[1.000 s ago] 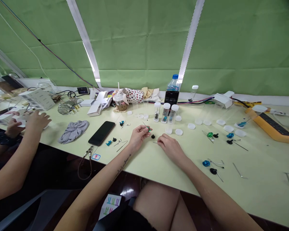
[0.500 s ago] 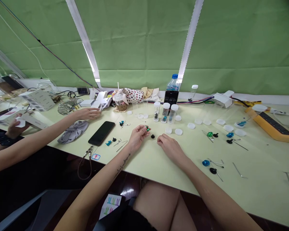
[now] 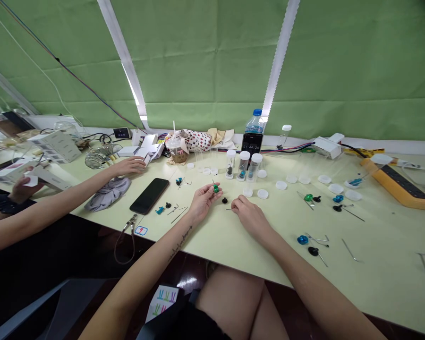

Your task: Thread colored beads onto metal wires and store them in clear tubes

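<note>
My left hand (image 3: pixel 202 203) is closed in a pinch on a small shiny green metal part (image 3: pixel 216 188), with a thin metal pin standing up from it. On the tabletop to the right, my right hand (image 3: pixel 251 215) has its fingers bent together around a thin metal rod (image 3: pixel 228 209), whose end pokes out to the left of the fingertips. Between both hands stands a small black disc-shaped part with a stem (image 3: pixel 225 200). Left of my left hand lie a blue part (image 3: pixel 159 210), another small black part (image 3: pixel 168 205) and thin bent rods (image 3: pixel 173 212).
Lidded clear tubes (image 3: pixel 230 165) stand ahead, before a phone showing a timer (image 3: pixel 251 143). White caps (image 3: pixel 262 194) and more coloured parts (image 3: pixel 302 240) lie to the right, near an orange power strip (image 3: pixel 403 186). Another person's arm (image 3: pixel 74 193) reaches in past a black phone (image 3: pixel 149 196).
The green part has turned slightly in my left fingers, so its pin now points more upright. My right hand has barely moved. The other person's hand has shifted slightly left.
</note>
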### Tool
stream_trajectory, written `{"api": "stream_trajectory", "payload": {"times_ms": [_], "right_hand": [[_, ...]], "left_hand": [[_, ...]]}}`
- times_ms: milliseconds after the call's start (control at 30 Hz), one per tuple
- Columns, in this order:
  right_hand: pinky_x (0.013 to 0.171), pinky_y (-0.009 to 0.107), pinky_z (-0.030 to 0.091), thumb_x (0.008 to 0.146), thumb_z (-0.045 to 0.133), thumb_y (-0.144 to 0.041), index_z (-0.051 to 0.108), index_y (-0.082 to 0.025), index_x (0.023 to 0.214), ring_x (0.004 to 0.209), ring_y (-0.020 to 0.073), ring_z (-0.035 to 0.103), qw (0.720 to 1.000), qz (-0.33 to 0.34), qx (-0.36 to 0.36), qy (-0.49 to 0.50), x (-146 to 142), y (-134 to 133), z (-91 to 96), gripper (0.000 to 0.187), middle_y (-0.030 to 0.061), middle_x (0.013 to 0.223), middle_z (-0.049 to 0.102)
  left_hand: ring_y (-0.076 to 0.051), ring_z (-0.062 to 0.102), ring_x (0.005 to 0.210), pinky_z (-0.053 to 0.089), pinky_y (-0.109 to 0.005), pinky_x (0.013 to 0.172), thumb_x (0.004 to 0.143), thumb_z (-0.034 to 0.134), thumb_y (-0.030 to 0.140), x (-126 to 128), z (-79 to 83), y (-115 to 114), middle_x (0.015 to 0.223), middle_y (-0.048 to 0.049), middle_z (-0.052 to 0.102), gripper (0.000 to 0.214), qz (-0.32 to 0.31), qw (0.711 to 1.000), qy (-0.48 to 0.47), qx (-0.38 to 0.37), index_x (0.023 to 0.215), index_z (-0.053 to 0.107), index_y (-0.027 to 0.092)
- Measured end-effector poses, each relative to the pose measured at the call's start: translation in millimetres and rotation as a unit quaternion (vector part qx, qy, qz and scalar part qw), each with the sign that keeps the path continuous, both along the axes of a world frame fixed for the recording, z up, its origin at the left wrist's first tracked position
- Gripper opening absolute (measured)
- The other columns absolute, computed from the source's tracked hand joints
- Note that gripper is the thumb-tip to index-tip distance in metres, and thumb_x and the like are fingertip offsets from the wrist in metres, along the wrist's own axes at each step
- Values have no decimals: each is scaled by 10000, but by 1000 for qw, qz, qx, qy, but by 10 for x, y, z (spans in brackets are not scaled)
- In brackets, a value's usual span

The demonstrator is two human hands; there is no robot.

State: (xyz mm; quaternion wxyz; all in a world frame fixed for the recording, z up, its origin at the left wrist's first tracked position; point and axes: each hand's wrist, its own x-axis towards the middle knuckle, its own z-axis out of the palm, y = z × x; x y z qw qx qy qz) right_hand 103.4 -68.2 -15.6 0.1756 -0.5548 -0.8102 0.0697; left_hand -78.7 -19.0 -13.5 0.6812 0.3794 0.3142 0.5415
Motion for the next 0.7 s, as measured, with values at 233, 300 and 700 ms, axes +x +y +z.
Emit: {"api": "stream_trajectory", "payload": {"times_ms": [233, 300, 700], "right_hand": [[579, 258, 278, 925, 408, -201, 518, -221, 886, 730, 120, 523, 1000, 2, -6, -8, -6, 12, -8, 118, 0, 925, 527], [583, 256, 280, 929, 399, -205, 519, -222, 896, 739, 123, 528, 1000, 3, -8, -8, -6, 12, -5, 126, 4, 934, 528], [587, 255, 288, 929, 409, -219, 522, -224, 904, 755, 128, 537, 1000, -2, -9, -16, -13, 1, 7, 116, 0, 937, 539]], "left_hand": [[-109, 640, 741, 504, -269, 788, 784, 646, 256, 22, 44, -42, 897, -96, 676, 432, -6, 1000, 26, 11, 1170, 488, 146], [-117, 647, 745, 502, -288, 791, 779, 651, 295, 28, 61, -56, 899, -83, 678, 454, -6, 999, 33, 40, 1178, 465, 184], [-178, 652, 886, 475, -358, 920, 749, 676, 276, 32, 57, -52, 955, -112, 677, 301, -22, 997, 53, 52, 996, 636, 108]]}}
